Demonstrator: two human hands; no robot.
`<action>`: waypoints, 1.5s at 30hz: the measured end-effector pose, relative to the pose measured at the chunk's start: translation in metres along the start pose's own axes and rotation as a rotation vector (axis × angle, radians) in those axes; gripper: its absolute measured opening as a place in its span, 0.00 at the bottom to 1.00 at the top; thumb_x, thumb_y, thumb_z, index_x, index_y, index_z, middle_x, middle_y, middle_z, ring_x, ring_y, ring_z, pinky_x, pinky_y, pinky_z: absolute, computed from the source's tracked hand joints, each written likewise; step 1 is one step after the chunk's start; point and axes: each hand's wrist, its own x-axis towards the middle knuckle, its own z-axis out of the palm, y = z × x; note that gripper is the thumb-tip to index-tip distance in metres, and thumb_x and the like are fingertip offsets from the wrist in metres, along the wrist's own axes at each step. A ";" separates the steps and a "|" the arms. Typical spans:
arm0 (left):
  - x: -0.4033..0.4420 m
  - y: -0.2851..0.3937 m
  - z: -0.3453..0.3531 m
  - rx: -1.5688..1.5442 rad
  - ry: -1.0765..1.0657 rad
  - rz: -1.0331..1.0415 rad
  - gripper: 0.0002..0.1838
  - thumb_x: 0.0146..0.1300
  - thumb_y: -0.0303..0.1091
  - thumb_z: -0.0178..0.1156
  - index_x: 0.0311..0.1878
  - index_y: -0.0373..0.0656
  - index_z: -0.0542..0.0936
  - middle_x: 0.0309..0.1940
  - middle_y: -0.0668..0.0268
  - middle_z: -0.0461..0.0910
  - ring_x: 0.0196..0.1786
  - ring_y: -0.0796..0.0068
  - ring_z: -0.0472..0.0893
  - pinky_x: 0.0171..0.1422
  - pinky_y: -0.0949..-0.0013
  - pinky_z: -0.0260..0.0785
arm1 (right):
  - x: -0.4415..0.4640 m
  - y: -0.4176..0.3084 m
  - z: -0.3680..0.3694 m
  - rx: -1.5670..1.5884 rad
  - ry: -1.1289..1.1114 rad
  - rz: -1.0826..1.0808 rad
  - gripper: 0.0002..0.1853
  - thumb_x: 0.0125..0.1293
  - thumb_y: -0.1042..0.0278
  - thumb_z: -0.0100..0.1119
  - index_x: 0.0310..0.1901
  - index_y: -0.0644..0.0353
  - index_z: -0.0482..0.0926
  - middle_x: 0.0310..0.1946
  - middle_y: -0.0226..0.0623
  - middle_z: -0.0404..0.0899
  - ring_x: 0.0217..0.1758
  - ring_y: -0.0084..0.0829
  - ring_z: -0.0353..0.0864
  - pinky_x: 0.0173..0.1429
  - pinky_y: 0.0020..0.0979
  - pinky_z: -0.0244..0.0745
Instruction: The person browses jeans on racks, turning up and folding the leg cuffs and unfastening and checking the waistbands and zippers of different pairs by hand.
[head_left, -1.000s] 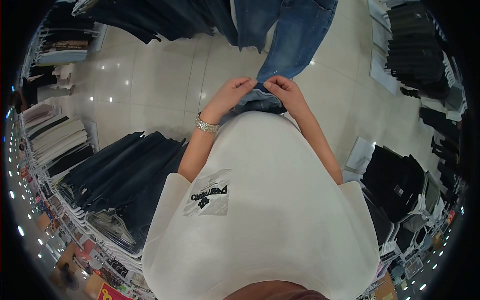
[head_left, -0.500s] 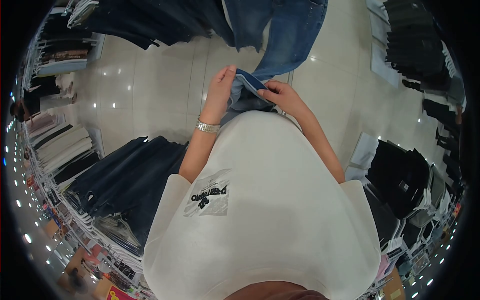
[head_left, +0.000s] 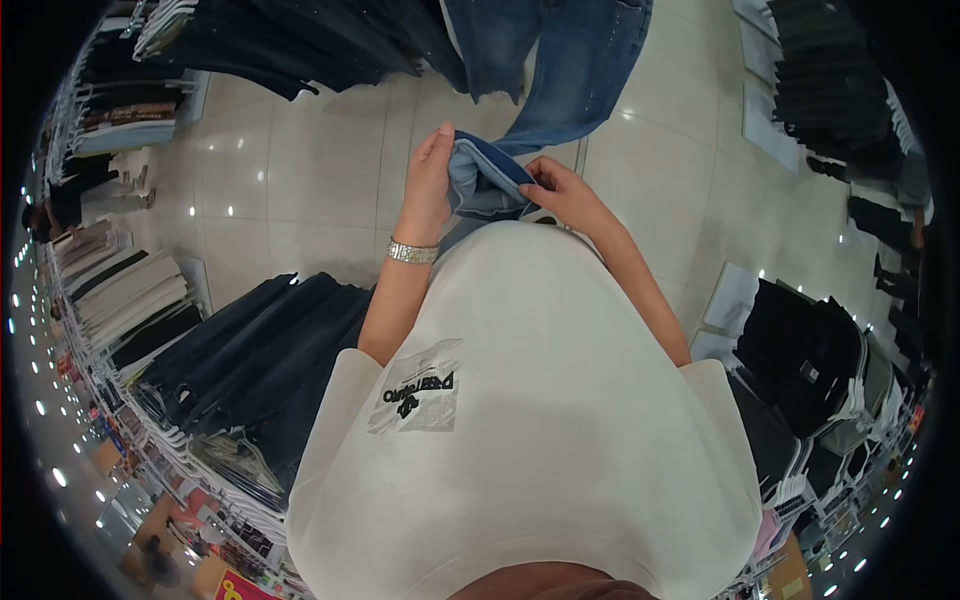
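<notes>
Tiled floor (head_left: 320,165), dark garments (head_left: 270,330) off to the left. Blue jeans (head_left: 585,75) ahead, one leg reaching back to just before the shirt (head_left: 560,380); its end spread, paler inside exposed, both edges in hand. Left hand (head_left: 428,180) raised, fingers closed on one edge. Right hand (head_left: 568,195) angled inward, fingers pinching the other.

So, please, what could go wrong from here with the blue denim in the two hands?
The left hand and right hand seem to grip only the edges of the blue denim, so it might slip towards the tiled floor. The bracelet on the left wrist could perhaps snag it.
</notes>
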 end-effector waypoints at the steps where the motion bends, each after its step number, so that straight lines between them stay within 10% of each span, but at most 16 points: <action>1: 0.000 -0.001 -0.001 -0.005 -0.005 0.003 0.14 0.76 0.42 0.54 0.40 0.42 0.81 0.32 0.76 0.80 0.34 0.87 0.75 0.41 0.79 0.68 | 0.001 0.001 0.000 -0.031 -0.015 -0.004 0.11 0.70 0.64 0.59 0.43 0.64 0.79 0.34 0.24 0.75 0.39 0.16 0.70 0.46 0.22 0.67; 26: -0.004 0.009 0.001 -0.173 0.115 0.007 0.15 0.76 0.44 0.55 0.41 0.42 0.80 0.34 0.70 0.83 0.35 0.81 0.79 0.43 0.76 0.72 | -0.003 0.012 -0.007 0.000 0.039 -0.026 0.14 0.70 0.68 0.53 0.51 0.67 0.81 0.39 0.28 0.80 0.43 0.20 0.75 0.52 0.23 0.69; 45: -0.017 -0.011 -0.012 0.283 -0.245 -0.034 0.10 0.71 0.39 0.61 0.42 0.41 0.79 0.32 0.78 0.76 0.34 0.91 0.70 0.41 0.82 0.64 | 0.002 0.022 0.005 -0.014 0.167 -0.048 0.14 0.68 0.68 0.55 0.50 0.67 0.82 0.36 0.27 0.80 0.40 0.19 0.74 0.47 0.23 0.69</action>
